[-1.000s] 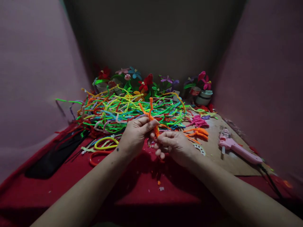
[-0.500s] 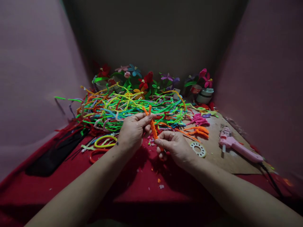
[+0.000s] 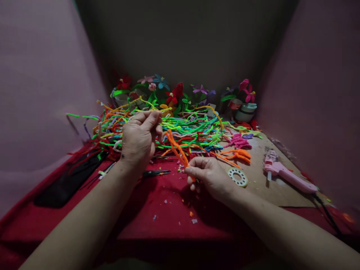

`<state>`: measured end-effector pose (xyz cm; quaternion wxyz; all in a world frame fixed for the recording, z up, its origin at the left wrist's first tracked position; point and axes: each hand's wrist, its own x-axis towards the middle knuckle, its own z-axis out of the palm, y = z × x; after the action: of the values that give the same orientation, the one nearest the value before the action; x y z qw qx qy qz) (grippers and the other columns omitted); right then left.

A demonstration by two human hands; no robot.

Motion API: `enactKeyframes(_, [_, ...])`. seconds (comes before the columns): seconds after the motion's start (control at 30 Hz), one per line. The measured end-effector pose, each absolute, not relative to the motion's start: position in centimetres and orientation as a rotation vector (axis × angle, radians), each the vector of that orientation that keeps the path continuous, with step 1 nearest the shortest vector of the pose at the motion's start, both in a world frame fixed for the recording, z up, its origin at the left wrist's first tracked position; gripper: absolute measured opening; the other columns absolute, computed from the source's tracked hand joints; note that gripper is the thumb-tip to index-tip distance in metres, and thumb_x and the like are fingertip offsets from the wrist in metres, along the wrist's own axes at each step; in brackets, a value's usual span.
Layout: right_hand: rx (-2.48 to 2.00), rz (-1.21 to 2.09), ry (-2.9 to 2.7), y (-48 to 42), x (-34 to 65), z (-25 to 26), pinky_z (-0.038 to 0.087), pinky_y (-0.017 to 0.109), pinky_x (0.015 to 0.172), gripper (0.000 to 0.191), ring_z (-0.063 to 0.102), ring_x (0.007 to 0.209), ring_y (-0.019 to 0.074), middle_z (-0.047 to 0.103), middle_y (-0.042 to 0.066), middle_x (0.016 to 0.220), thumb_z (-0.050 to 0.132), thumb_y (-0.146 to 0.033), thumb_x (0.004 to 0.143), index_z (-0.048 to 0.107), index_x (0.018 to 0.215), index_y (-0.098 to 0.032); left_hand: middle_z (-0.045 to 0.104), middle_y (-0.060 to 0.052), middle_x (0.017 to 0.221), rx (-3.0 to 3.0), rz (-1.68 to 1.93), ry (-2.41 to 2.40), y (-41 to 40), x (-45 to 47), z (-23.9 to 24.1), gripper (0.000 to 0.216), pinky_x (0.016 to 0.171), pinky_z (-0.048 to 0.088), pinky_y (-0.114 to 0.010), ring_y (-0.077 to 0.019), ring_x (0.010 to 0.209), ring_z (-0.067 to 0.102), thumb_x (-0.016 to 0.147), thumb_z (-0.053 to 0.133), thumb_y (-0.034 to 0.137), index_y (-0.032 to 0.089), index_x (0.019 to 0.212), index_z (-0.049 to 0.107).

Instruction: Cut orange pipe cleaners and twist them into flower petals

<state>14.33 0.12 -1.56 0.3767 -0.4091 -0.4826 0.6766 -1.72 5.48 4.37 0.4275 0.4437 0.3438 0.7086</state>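
Note:
My right hand (image 3: pixel 205 171) pinches a folded orange pipe cleaner (image 3: pixel 177 149) by its lower end between thumb and fingers. Two fuzzy orange strands rise from the grip, leaning up and to the left. To the left of their tips is my left hand (image 3: pixel 139 137), raised over the pile of pipe cleaners with thumb and fingertips pressed together. Whatever those fingers may hold is too small or hidden to make out. A dark pointed tool (image 3: pixel 156 173) lies on the red cloth beside my left wrist, its handles covered by the forearm.
Many coloured pipe cleaners (image 3: pixel 191 125) are heaped behind my hands. Pipe-cleaner flowers (image 3: pixel 176 93) stand at the back. At right, a pink glue gun (image 3: pixel 289 176), a white perforated ring (image 3: pixel 237 177) and orange pieces (image 3: pixel 239 154) lie on brown board (image 3: pixel 261 197). A black flat object (image 3: pixel 56 191) lies left.
My left hand has let go of the orange pipe cleaner and moved up and left, now covering the yellow and red loop handles. My right hand keeps its hold, nearly still.

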Motion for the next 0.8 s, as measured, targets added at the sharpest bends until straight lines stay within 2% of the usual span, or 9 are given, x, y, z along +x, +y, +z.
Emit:
enactKeyframes(0.1, [-0.956, 1.693, -1.146, 0.5, 14.6, -1.6, 0.037, 0.017, 0.035, 0.025, 0.052, 0.037, 0.0076, 0.058, -0.004, 0.050, 0.068, -0.034, 0.067, 0.051, 0.066, -0.016, 0.055, 0.003, 0.065, 1.012, 1.634, 0.927, 5.5, -2.4, 3.6, 0.009, 0.035, 0.032, -0.017, -0.0043, 0.042, 0.044, 0.071, 0.063, 0.018, 0.016, 0.079, 0.060])
enactKeyframes(0.2, [-0.894, 1.666, -1.102, 1.0, 14.8, -1.7, 0.038, 0.018, 0.037, 0.023, 0.052, 0.038, 0.0076, 0.060, -0.003, 0.052, 0.068, -0.033, 0.068, 0.053, 0.068, -0.016, 0.054, 0.003, 0.060, 1.054, 1.241, 0.997, 4.7, -2.3, 2.6, 0.019, 0.035, 0.029, -0.016, -0.0040, 0.040, 0.042, 0.065, 0.067, 0.014, 0.013, 0.083, 0.061])
enactKeyframes(0.27, [-0.898, 1.667, -1.113, 1.3, 14.9, -1.6, 0.038, 0.018, 0.038, 0.022, 0.053, 0.039, 0.0080, 0.060, -0.002, 0.053, 0.068, -0.032, 0.069, 0.054, 0.070, -0.016, 0.054, 0.002, 0.058, 1.142, 0.966, 0.942, 4.2, -1.9, 2.0, 0.021, 0.037, 0.029, -0.016, -0.0036, 0.040, 0.042, 0.064, 0.069, 0.020, 0.012, 0.083, 0.064])
enactKeyframes(0.33, [-0.924, 1.677, -1.146, 1.6, 14.8, -1.5, 0.038, 0.018, 0.038, 0.021, 0.054, 0.040, 0.0082, 0.061, -0.001, 0.053, 0.068, -0.032, 0.070, 0.055, 0.070, -0.015, 0.053, 0.002, 0.053, 1.215, 0.841, 0.897, 3.7, -1.4, 1.6, 0.021, 0.037, 0.026, -0.016, -0.0031, 0.039, 0.039, 0.065, 0.070, 0.026, 0.011, 0.079, 0.065])
enactKeyframes(0.5, [-0.873, 1.802, -1.168, 2.6, 14.7, -0.6, 0.042, 0.020, 0.043, 0.018, 0.057, 0.045, 0.0097, 0.062, 0.000, 0.058, 0.069, -0.028, 0.067, 0.060, 0.072, -0.013, 0.050, 0.003, 0.049, 1.250, 1.015, 0.976, 3.7, -0.9, 0.9, 0.021, 0.037, 0.024, -0.016, -0.0026, 0.037, 0.037, 0.065, 0.071, 0.030, 0.011, 0.071, 0.064])
enactKeyframes(0.7, [-0.824, 1.792, -1.164, 3.2, 14.3, -0.4, 0.044, 0.024, 0.047, 0.014, 0.056, 0.048, 0.0109, 0.063, 0.002, 0.059, 0.068, -0.025, 0.065, 0.062, 0.068, -0.012, 0.061, -0.002, 0.065, 1.100, 0.984, 0.811, 4.3, -1.0, 0.3, 0.020, 0.046, 0.040, -0.019, -0.0076, 0.047, 0.053, 0.065, 0.071, 0.025, 0.013, 0.079, 0.063])
enactKeyframes(0.8, [-0.873, 1.755, -1.119, 3.0, 14.1, -0.8, 0.044, 0.023, 0.047, 0.016, 0.056, 0.049, 0.0114, 0.063, 0.002, 0.058, 0.069, -0.026, 0.064, 0.063, 0.069, -0.012, 0.059, 0.001, 0.063, 1.034, 1.026, 0.785, 4.2, -0.9, 0.4, 0.019, 0.046, 0.039, -0.018, -0.0062, 0.047, 0.051, 0.065, 0.071, 0.024, 0.015, 0.079, 0.062])
